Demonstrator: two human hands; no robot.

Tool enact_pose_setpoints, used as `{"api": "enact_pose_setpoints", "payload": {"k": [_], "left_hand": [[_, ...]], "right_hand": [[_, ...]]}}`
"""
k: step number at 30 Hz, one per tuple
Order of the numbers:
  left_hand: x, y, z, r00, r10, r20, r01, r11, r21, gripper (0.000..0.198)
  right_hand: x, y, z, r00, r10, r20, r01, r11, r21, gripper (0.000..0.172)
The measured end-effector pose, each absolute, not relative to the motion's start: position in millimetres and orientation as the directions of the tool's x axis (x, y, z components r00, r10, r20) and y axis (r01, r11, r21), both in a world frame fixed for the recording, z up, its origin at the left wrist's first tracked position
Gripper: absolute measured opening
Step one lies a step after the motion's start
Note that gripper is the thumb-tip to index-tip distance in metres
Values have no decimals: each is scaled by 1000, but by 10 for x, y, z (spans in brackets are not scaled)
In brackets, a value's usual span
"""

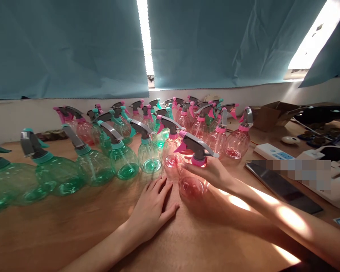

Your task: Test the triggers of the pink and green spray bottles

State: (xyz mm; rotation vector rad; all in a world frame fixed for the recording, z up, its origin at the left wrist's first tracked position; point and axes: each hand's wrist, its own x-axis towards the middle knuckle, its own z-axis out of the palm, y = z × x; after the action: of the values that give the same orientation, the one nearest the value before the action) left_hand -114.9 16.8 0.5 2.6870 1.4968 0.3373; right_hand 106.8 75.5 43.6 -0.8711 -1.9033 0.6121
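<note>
My right hand (pixel 212 172) is wrapped around the neck of a pink spray bottle (pixel 191 185) with a grey trigger head and pink collar, standing upright on the wooden table (pixel 73 234). My left hand (pixel 153 209) lies flat on the table just left of that bottle, fingers stretched out and holding nothing. Right behind stand a pink bottle (pixel 171 151) and a green bottle (pixel 149 153).
Several green spray bottles (pixel 56 173) line the left of the table, and several pink spray bottles (pixel 238 139) crowd the back centre. On the right lie a dark tablet (pixel 283 187), a white power strip (pixel 272 152), a cardboard box (pixel 269 115) and cables. Blue curtains hang behind.
</note>
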Motion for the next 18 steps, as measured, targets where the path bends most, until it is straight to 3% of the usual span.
{"api": "enact_pose_setpoints", "payload": {"k": [4,11,18], "left_hand": [[-1145,174,12,510,845,164,832,-532,155,55],[-1087,180,55,498,854,147,838,-518,169,52],[-1085,173,59,498,850,169,834,-523,174,50]], "right_hand": [[1122,668,420,-334,763,553,357,645,-675,23],[1176,542,312,-239,841,486,530,532,-660,46],[1279,508,362,-226,842,490,575,521,-631,57]]}}
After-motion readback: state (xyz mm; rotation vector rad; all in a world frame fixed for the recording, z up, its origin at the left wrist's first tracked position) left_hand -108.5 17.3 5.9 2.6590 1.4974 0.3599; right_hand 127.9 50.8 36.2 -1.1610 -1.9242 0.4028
